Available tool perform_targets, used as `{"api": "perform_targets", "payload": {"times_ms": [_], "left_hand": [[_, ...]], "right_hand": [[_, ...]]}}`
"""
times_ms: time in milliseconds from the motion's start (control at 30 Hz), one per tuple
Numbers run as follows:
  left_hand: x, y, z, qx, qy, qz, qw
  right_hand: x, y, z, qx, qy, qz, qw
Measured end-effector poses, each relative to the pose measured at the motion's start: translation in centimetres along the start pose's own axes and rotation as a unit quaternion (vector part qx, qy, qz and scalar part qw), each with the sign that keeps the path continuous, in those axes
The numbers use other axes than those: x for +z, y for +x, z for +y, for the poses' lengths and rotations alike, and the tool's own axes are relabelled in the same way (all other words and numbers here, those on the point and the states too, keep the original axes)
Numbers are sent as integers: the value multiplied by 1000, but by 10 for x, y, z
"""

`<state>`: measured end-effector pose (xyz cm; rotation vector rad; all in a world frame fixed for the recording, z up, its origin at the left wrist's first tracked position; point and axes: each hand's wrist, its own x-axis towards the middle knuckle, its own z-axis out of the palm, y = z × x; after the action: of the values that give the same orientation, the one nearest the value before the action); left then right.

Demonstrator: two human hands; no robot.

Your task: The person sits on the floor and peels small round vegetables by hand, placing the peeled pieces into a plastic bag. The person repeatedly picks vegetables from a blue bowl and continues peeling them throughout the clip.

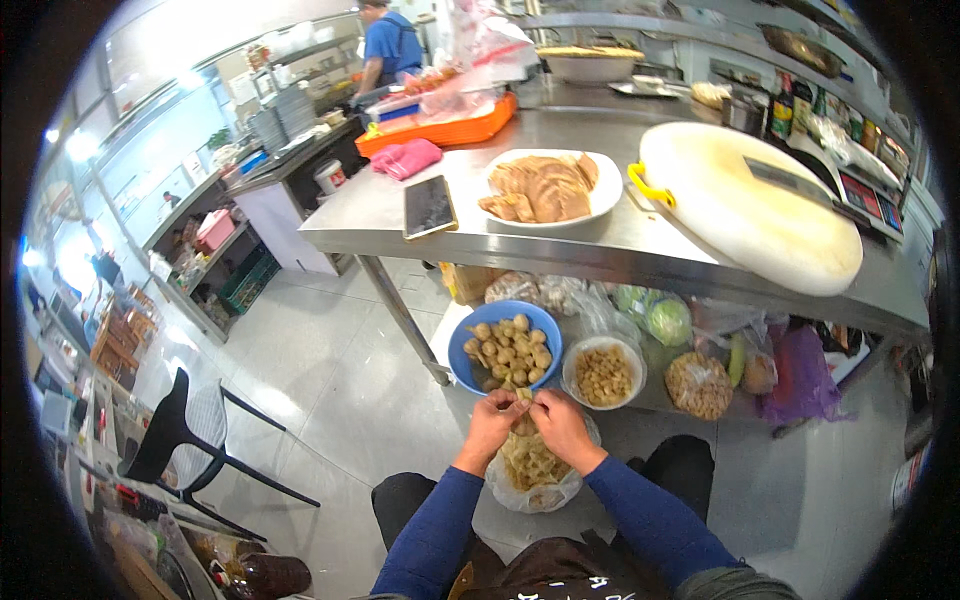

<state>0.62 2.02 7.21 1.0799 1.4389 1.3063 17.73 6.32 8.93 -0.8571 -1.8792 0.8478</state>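
My left hand (pixel 495 426) and my right hand (pixel 559 424) meet fingertip to fingertip, pinching a small pale-yellow piece (pixel 524 393) that looks like part of a garlic bulb. Directly below them a plastic-lined container (pixel 501 487) on the floor holds damp yellowish skins (pixel 534 463). Just beyond my fingers is a blue plastic bowl (pixel 459 367), partly filled with tan, round bulbs (pixel 506 349) that look like garlic. To its right, a white bowl (pixel 639 367) contains small peeled pieces (pixel 602 375). My fingers hide much of the piece in them.
Above the bowls runs a steel table (pixel 540 251) bearing a phone (pixel 429 206), a plate of sliced meat (pixel 551 187), and a cleaver (pixel 795 181) on a thick cutting board (pixel 720 217). Bagged vegetables (pixel 667 319) lie beneath. A chair (pixel 199 435) stands left; a person (pixel 390 49) works farther back.
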Motion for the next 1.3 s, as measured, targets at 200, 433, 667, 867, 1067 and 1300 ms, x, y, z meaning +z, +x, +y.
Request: {"api": "perform_targets", "payload": {"times_ms": [200,433,667,867,1067,1300], "left_hand": [[12,-1,7,78,98,47,991],[17,-16,6,124,229,90,961],[16,-17,-6,164,256,95,948],[33,-15,6,167,236,124,949],[36,-19,-8,131,176,162,962],[9,-3,-15,-41,-227,189,955]], "right_hand": [[-3,-10,-2,130,134,-40,982],[8,-11,5,114,55,-47,991],[12,-9,22,30,-59,-99,993],[14,-10,48,160,120,-24,979],[1,7,66,387,372,87,839],[-14,10,93,341,598,170,705]]}}
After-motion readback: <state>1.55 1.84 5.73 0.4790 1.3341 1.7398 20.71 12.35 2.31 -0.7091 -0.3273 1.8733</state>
